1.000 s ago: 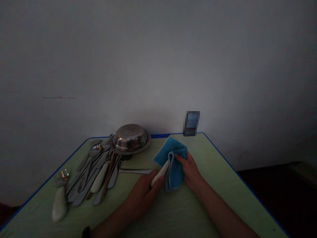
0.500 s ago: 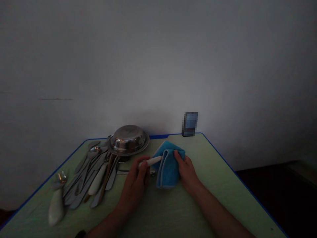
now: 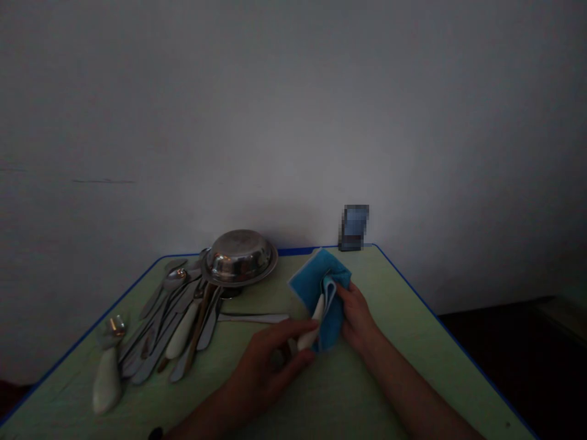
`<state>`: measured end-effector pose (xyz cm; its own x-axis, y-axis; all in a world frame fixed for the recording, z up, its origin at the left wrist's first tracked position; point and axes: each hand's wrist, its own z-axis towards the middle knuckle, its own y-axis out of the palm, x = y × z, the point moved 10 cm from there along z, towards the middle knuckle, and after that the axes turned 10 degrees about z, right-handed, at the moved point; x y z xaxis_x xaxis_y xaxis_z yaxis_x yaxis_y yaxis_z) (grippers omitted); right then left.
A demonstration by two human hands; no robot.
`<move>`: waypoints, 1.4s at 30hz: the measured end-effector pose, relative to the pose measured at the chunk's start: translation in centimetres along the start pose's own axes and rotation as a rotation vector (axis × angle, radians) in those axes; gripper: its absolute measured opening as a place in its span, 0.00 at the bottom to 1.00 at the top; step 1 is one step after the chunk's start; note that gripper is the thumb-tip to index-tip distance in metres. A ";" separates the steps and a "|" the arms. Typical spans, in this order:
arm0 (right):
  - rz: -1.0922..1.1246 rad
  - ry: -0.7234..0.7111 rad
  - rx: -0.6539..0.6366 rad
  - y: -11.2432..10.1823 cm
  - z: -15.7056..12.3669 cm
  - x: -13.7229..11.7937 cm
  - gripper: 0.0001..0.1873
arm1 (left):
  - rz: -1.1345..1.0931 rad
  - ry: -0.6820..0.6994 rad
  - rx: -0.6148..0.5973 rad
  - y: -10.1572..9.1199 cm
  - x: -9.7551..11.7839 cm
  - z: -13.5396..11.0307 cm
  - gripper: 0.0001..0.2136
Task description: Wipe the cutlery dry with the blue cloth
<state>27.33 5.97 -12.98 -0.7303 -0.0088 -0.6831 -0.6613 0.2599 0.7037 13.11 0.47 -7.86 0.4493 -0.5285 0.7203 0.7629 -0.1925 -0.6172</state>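
Observation:
My left hand pinches the lower end of a white-handled utensil between thumb and fingers. The utensil tilts up to the right, and its upper end is hidden in the folds of a blue cloth, so its kind cannot be told. My right hand is closed on the cloth from the right side, wrapping it around that end. Behind my left hand, a piece of flat silver cutlery lies sideways on the table.
An upturned steel bowl stands at the back of the pale green table. Left of it lies a pile of cutlery. A thick white-handled fork is at the far left. A pixelated upright device leans against the wall.
The white handle has swung from nearly level to steeply tilted, and my left hand has moved right and down to its lower end. The cloth has shifted slightly right and spread open at the top.

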 end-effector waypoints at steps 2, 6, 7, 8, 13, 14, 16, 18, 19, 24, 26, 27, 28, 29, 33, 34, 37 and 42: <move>0.015 0.020 -0.023 0.3 -0.1 0.1 0.13 | -0.039 -0.001 -0.039 0.5 0.2 0.1 0.16; 0.033 0.035 -0.050 0.6 -0.2 0.4 0.13 | -0.105 -0.094 0.025 -0.1 -0.9 0.7 0.13; 0.035 0.034 -0.053 0.7 -0.1 0.4 0.13 | -0.102 -0.114 0.043 -0.3 -1.2 0.9 0.12; 0.034 0.031 -0.051 0.6 -0.1 0.4 0.13 | -0.099 -0.129 0.059 -0.5 -1.5 1.0 0.10; 0.016 0.017 -0.031 0.2 0.2 0.4 0.14 | -0.116 -0.177 0.106 -0.9 -2.1 1.0 0.09; 0.016 0.017 -0.035 0.2 0.1 0.3 0.14 | -0.118 -0.192 0.119 -1.0 -2.3 0.9 0.09; 0.020 0.027 -0.036 0.3 0.1 0.4 0.14 | -0.121 -0.226 0.145 -1.2 -2.6 0.8 0.09; 0.031 0.040 -0.031 0.3 0.0 0.5 0.14 | -0.123 -0.252 0.162 -1.3 -2.9 0.6 0.09; 0.038 0.043 -0.032 0.3 0.0 0.5 0.13 | -0.124 -0.258 0.165 -1.4 -3.0 0.6 0.10; 0.044 0.032 -0.050 0.5 0.1 0.4 0.14 | -0.094 -0.236 0.178 -1.5 -2.8 0.6 0.09; 0.031 0.025 -0.057 0.6 0.1 0.3 0.13 | -0.085 -0.246 0.182 -1.6 -3.0 0.7 0.09; 0.023 0.022 -0.062 0.6 0.0 0.3 0.12 | -0.088 -0.255 0.174 -1.5 -3.1 0.7 0.08; 0.014 0.025 -0.070 0.8 -0.1 0.4 0.12 | -0.096 -0.265 0.157 -1.3 -3.1 0.8 0.08; 0.000 0.033 -0.082 1.0 -0.3 0.5 0.12 | -0.108 -0.273 0.130 -1.0 -3.2 0.9 0.08; -0.125 0.073 -0.165 2.2 -1.4 1.5 0.13 | -0.112 -0.297 0.049 -0.3 -3.1 1.2 0.06; -0.160 0.081 -0.187 2.5 -1.7 1.7 0.14 | -0.090 -0.298 0.048 -0.4 -3.0 1.3 0.06; -0.224 0.092 -0.191 2.8 -2.3 2.1 0.16 | -0.032 -0.297 0.035 -0.4 -3.0 1.4 0.05; -0.221 0.104 -0.137 2.3 -2.0 2.3 0.15 | -0.012 -0.254 -0.037 0.2 -2.5 1.5 0.06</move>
<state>23.83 4.66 -12.52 -0.5746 -0.1520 -0.8042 -0.8184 0.1081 0.5644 12.83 2.98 -9.25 0.5464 -0.3021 0.7811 0.7535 -0.2298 -0.6160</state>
